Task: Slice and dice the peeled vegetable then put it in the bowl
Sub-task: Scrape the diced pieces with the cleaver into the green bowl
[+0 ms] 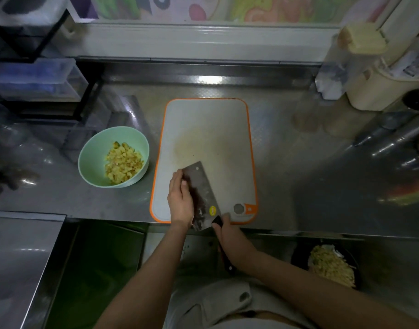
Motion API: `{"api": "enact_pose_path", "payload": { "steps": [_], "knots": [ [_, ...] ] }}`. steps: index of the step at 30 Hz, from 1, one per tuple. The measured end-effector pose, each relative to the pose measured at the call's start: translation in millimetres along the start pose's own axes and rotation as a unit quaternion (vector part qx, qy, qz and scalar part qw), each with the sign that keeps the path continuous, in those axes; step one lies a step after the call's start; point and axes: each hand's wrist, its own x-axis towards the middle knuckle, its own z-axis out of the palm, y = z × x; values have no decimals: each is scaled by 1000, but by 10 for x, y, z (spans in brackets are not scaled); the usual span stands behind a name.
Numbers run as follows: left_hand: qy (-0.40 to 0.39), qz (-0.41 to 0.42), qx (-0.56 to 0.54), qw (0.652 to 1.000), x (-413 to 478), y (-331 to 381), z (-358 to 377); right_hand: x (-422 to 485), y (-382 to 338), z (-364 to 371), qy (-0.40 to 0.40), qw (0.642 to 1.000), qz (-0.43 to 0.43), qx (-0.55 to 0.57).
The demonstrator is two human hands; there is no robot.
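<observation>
A white cutting board with an orange rim point(229, 129) lies on the steel counter; no vegetable pieces show on it. A dark cleaver point(200, 186) rests over the board's near left part. My right hand point(227, 233) grips its black handle at the counter's front edge. My left hand point(180, 198) lies along the blade's left side, fingers fairly straight against it. Left of the board stands a pale green bowl point(94, 148) holding yellow diced vegetable point(123, 162).
A black bin point(298, 255) with yellow-green peelings sits below the counter at the right. A sink point(18, 257) lies at the near left. Clear boxes and a rack point(35, 77) stand at the back left, cream containers point(379, 91) at the back right.
</observation>
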Motion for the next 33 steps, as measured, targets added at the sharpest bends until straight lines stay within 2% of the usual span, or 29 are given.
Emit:
{"api": "enact_pose_path", "payload": {
  "steps": [2,3,13,19,25,33],
  "knots": [
    [8,-5,-6,1000,-1,6,2,20,-44,83,-15,988,13,150],
    [11,-6,-8,1000,-2,9,1,36,-41,121,-36,985,8,171],
    [40,-3,-24,999,27,73,9,18,-99,-21,-46,980,-63,183],
    [44,77,-17,996,269,360,-134,55,-267,-175,-4,968,-130,215],
    [41,149,27,988,635,601,-373,100,-644,-467,-32,939,-152,307],
    [61,141,102,983,994,350,-875,322,-1260,-492,-43,927,-161,336]
  ]
}}
